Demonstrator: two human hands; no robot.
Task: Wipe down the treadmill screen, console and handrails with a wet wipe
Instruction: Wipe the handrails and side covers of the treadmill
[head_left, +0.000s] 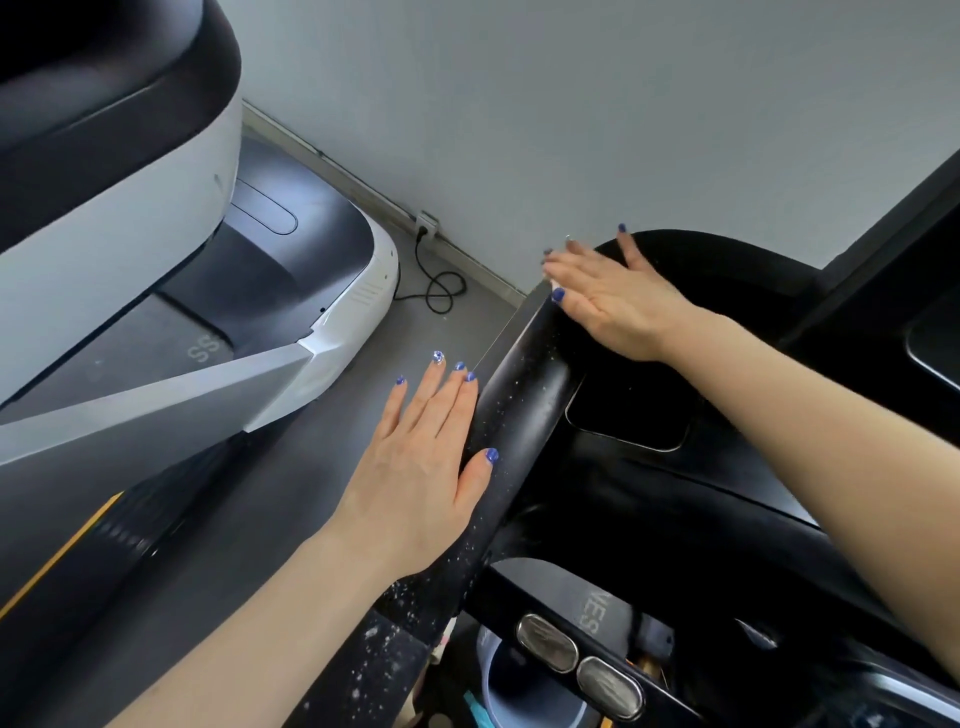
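Room: grey floor (270, 519) meeting a pale grey wall (571, 104) along a skirting line that runs from upper left down toward the middle.
Far left: a white and black neighbouring treadmill (156, 260), its dark deck and white front cover angled toward the wall.
Wall socket: a plug (427, 224) low on the wall, with a black cable (439, 288) looped on the floor just below it.
Left hand: left hand (421, 467) lies flat with straight fingers against the outer side of the black handrail (514, 415); the thumb rests on the rail's top; it holds nothing; blue-painted nails.
Handrail: black, flecked with pale specks and streaks, running from bottom centre up toward the right hand.
Right hand: right hand (613, 301) is spread, fingers straight, pressing down on the upper end of the handrail where it meets the console (701, 467).
Wet wipe: only a small white edge of the wet wipe (555, 285) shows under the right hand, beside the thumb; the rest is hidden.
Console: glossy black, with a recessed tray (628, 415) below the right wrist.
Lower centre: two oval metal grip sensors (576, 660) on a black bar.
Far right: a dark screen edge (935, 338), mostly cut off.
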